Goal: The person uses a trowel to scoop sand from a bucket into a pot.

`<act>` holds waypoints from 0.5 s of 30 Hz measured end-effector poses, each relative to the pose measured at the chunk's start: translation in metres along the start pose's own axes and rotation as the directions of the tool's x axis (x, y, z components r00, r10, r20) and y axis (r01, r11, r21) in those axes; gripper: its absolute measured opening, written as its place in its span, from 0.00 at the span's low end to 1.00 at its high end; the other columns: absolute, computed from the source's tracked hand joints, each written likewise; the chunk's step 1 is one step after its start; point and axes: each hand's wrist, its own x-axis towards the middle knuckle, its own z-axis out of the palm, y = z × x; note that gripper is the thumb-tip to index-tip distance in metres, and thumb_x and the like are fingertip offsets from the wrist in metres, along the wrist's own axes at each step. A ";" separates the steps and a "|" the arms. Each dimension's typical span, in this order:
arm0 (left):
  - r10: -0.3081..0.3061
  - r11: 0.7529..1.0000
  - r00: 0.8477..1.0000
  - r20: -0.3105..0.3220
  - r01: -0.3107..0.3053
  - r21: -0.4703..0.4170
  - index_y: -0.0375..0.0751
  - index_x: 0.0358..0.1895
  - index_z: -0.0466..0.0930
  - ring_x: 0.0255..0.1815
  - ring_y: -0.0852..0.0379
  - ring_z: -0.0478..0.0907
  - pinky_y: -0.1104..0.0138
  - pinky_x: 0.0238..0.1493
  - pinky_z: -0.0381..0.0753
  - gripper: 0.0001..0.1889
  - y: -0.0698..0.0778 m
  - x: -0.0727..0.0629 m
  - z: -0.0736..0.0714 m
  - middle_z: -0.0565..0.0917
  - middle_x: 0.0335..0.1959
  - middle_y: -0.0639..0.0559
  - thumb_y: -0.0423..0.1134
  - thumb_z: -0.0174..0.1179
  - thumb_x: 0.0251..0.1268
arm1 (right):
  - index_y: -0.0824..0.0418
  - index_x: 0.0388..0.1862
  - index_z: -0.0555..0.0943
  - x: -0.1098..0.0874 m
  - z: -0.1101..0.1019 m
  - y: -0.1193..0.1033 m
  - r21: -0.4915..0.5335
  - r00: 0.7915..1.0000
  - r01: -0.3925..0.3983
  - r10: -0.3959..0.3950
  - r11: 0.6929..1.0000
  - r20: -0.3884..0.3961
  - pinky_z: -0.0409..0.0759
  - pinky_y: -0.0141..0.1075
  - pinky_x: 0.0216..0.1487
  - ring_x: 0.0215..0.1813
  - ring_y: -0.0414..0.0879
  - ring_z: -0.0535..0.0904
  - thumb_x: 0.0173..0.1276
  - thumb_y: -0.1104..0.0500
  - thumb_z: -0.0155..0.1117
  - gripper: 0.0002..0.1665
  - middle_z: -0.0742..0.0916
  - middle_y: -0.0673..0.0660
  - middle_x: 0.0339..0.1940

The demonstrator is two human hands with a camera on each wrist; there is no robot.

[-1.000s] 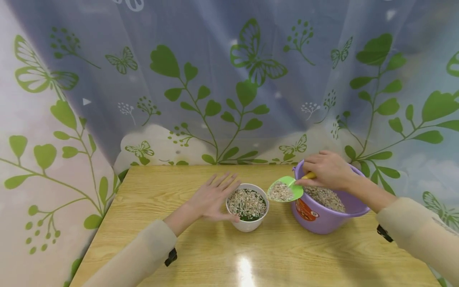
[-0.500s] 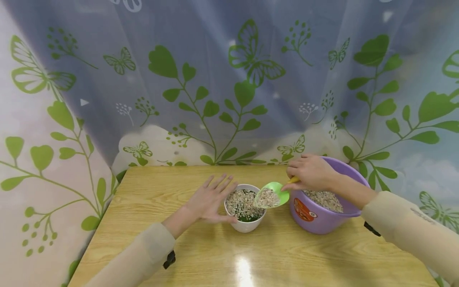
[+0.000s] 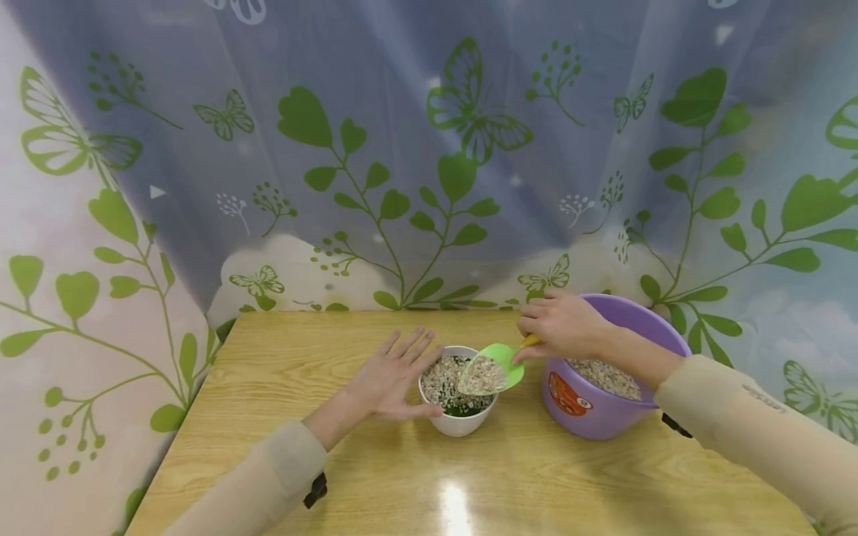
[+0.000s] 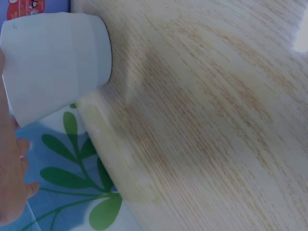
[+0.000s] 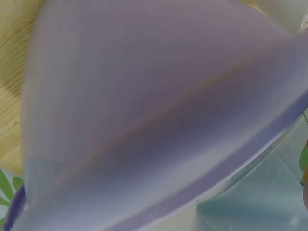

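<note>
My right hand [image 3: 566, 324] grips the yellow handle [image 3: 529, 340] of a small green scoop [image 3: 512, 372]. The scoop carries pale mixed granules [image 3: 484, 374] and its tip is over a white pot [image 3: 459, 426]. Similar granules lie on a dark green surface inside that pot. My left hand [image 3: 395, 376] is spread, fingers straight, along the pot's left side, with the thumb at the near rim. In the left wrist view the pot [image 4: 57, 62] stands beside part of that hand [image 4: 12, 178]. A purple bucket [image 3: 590, 420] of granules stands under my right forearm and fills most of the right wrist view.
The wooden table [image 3: 375, 476] carries both containers. Behind it hangs a curtain [image 3: 375, 246] printed with green leaves and butterflies, close to the table's back edge. The bucket's raised rim [image 3: 660, 327] lies right beneath the right arm.
My right hand has carried the loaded scoop leftward from beside the bucket to over the white pot. The left hand keeps its place at the pot.
</note>
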 end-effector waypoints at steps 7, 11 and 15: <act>-0.009 1.000 1.000 0.001 0.009 -0.004 0.46 0.88 0.42 0.90 0.44 0.47 0.43 0.90 0.49 0.58 0.001 0.000 0.000 0.45 0.89 0.44 0.82 0.42 0.67 | 0.48 0.23 0.76 0.008 0.003 -0.003 0.001 1.000 0.008 -0.008 1.000 0.018 0.61 0.29 0.32 0.26 0.36 0.67 0.61 0.22 0.64 0.33 0.77 0.41 0.23; -0.010 1.000 1.000 0.006 0.010 -0.003 0.47 0.88 0.41 0.91 0.44 0.46 0.44 0.90 0.48 0.57 0.002 0.000 0.000 0.44 0.89 0.44 0.83 0.42 0.68 | 0.49 0.22 0.75 0.010 0.004 -0.004 -0.017 0.999 0.025 -0.025 1.000 0.022 0.63 0.29 0.31 0.26 0.37 0.68 0.61 0.23 0.64 0.33 0.77 0.42 0.22; -0.006 1.000 1.000 -0.005 0.006 -0.006 0.47 0.88 0.43 0.90 0.43 0.48 0.44 0.90 0.50 0.57 0.002 0.000 0.000 0.46 0.89 0.43 0.82 0.43 0.68 | 0.49 0.22 0.74 0.013 0.004 -0.005 -0.041 0.999 0.023 -0.021 0.999 0.047 0.62 0.30 0.31 0.25 0.37 0.67 0.61 0.24 0.66 0.33 0.76 0.42 0.22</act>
